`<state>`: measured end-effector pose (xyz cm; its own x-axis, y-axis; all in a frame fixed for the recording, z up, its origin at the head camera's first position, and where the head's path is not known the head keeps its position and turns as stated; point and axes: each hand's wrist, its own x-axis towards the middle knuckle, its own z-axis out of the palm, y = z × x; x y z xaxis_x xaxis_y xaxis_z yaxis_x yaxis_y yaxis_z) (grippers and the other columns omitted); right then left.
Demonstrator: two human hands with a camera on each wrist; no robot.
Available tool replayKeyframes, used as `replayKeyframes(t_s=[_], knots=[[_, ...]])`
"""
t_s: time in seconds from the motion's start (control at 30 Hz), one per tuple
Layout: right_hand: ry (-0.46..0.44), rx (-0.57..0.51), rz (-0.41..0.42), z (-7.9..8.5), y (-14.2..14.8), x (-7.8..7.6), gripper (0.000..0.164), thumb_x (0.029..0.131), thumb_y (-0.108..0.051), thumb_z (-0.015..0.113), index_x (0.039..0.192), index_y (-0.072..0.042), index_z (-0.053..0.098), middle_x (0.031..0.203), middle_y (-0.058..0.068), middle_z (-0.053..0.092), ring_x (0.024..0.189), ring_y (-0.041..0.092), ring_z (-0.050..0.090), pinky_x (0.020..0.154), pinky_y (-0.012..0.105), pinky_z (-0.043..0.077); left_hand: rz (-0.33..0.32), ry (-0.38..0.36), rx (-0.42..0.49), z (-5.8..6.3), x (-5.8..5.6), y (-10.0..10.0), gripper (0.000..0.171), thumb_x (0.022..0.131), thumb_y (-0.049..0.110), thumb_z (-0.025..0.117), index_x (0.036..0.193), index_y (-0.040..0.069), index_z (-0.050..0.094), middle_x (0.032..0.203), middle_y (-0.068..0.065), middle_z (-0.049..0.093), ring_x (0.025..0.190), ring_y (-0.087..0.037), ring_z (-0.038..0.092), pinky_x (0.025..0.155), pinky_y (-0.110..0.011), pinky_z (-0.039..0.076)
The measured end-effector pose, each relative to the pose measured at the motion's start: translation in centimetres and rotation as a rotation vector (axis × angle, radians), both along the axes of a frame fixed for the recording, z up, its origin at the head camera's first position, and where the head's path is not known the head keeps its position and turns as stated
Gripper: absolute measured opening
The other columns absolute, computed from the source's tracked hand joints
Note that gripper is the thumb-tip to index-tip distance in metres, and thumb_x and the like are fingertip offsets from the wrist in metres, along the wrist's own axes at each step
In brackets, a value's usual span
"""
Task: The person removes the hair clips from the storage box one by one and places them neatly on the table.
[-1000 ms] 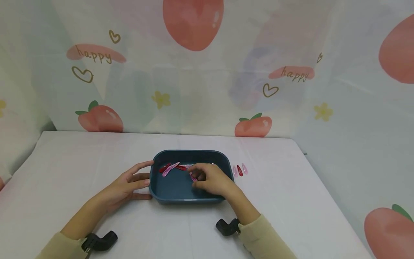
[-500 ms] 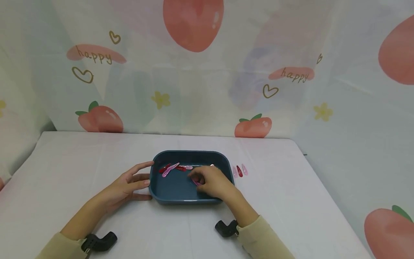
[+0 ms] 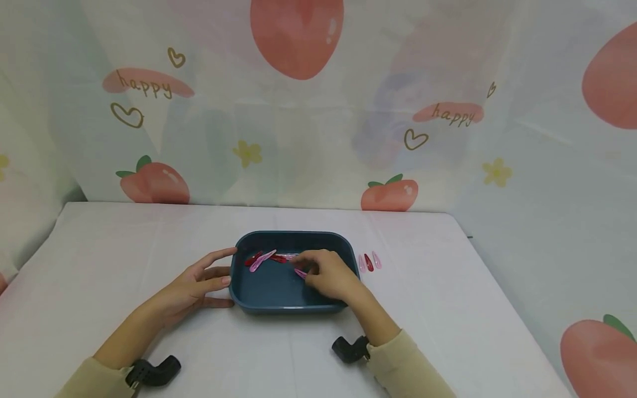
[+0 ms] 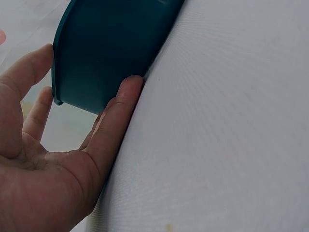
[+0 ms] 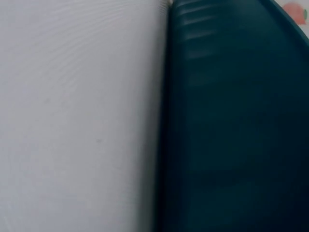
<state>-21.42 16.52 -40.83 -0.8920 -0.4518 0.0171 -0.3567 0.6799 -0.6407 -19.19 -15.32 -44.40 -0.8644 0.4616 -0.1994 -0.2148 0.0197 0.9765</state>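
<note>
My right hand (image 3: 329,275) has shifted, pinching a glossy pink teardrop clip (image 3: 300,273) a loose grip could drop; my splayed left hand (image 3: 186,290) touches the blue plastic tray (image 3: 283,310).

Wht tbl (image 3: 448,309), dk-blue tray (image 3: 269,290), 3 clips (image 3: 369,262)

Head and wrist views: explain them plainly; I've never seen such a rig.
There is no machine, only a person's two bare hands. The head picture looks forward and down; the other two come from a camera worn on each wrist. A blue tray sits on the white table with red and pink hair clips inside, and three more clips lie to its right. The left hand touches the tray's left side; the right hand, over the tray, appears to pinch a pink clip.
</note>
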Motion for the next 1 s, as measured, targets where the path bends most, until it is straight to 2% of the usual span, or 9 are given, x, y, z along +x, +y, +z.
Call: replayKeyframes(t_s=[0.2, 0.4, 0.53, 0.73, 0.8, 0.87, 1.0], knots=[[-0.042, -0.194, -0.047, 0.1, 0.5, -0.6, 0.037, 0.088, 0.001, 0.065, 0.122, -0.014, 0.071, 0.105, -0.001, 0.073, 0.084, 0.015, 0.061, 0.073, 0.028, 0.053, -0.011, 0.008, 0.007, -0.1, -0.1, 0.0, 0.066, 0.1, 0.017, 0.061, 0.156, 0.027, 0.028, 0.154, -0.026, 0.03, 0.128, -0.04, 0.051, 0.091, -0.056, 0.055], [-0.18, -0.421, -0.03, 0.7, 1.0, -0.9, 0.039, 0.092, 0.0, 0.061, 0.13, -0.006, 0.064, 0.107, 0.015, 0.066, 0.086, 0.023, 0.061, 0.075, 0.026, 0.057, -0.01, 0.012, -0.001, 0.0, -0.1, 0.0, 0.066, 0.1, 0.018, 0.061, 0.157, 0.027, 0.028, 0.154, -0.026, 0.03, 0.128, -0.04, 0.051, 0.091, -0.056, 0.055], [-0.216, -0.457, 0.0, 0.9, 1.2, -1.0, 0.04, 0.093, -0.002, 0.061, 0.133, -0.005, 0.062, 0.109, 0.017, 0.064, 0.087, 0.022, 0.061, 0.077, 0.025, 0.058, -0.01, 0.015, -0.004, 0.0, -0.1, -0.1, 0.067, 0.1, 0.019, 0.062, 0.157, 0.027, 0.027, 0.154, -0.026, 0.031, 0.127, -0.039, 0.052, 0.091, -0.056, 0.055], [-0.296, -0.545, 0.007, 1.4, 1.5, -1.1, 0.043, 0.093, -0.001, 0.061, 0.136, -0.005, 0.059, 0.109, 0.02, 0.062, 0.085, 0.02, 0.065, 0.081, 0.032, 0.059, -0.02, 0.026, -0.001, 0.0, -0.1, -0.2, 0.067, 0.1, 0.02, 0.062, 0.157, 0.027, 0.027, 0.154, -0.026, 0.031, 0.127, -0.039, 0.052, 0.091, -0.056, 0.055], [-0.327, -0.576, 0.013, 1.6, 1.8, -1.1, 0.045, 0.093, -0.001, 0.061, 0.137, -0.005, 0.058, 0.112, 0.025, 0.06, 0.084, 0.02, 0.066, 0.083, 0.033, 0.06, -0.018, 0.03, 0.002, 0.0, -0.2, -0.2, 0.066, 0.1, 0.019, 0.061, 0.157, 0.026, 0.028, 0.154, -0.026, 0.031, 0.128, -0.04, 0.051, 0.091, -0.057, 0.055], [-0.349, -0.599, 0.021, 1.8, 2.1, -1.2, 0.045, 0.094, -0.001, 0.061, 0.139, -0.004, 0.056, 0.115, 0.031, 0.057, 0.085, 0.02, 0.068, 0.085, 0.035, 0.06, -0.014, 0.036, 0.01, 0.0, -0.2, -0.2, 0.066, 0.1, 0.019, 0.061, 0.156, 0.025, 0.028, 0.155, -0.025, 0.03, 0.13, -0.041, 0.048, 0.09, -0.057, 0.055], [-0.363, -0.613, 0.023, 2.2, 2.7, -1.3, 0.047, 0.095, -0.003, 0.063, 0.141, -0.001, 0.053, 0.116, 0.031, 0.058, 0.087, 0.022, 0.069, 0.086, 0.036, 0.06, 0.0, 0.048, 0.026, 0.0, 0.0, 0.0, 0.064, 0.1, 0.018, 0.062, 0.156, 0.022, 0.03, 0.157, -0.022, 0.027, 0.136, -0.046, 0.039, 0.089, -0.057, 0.055]])
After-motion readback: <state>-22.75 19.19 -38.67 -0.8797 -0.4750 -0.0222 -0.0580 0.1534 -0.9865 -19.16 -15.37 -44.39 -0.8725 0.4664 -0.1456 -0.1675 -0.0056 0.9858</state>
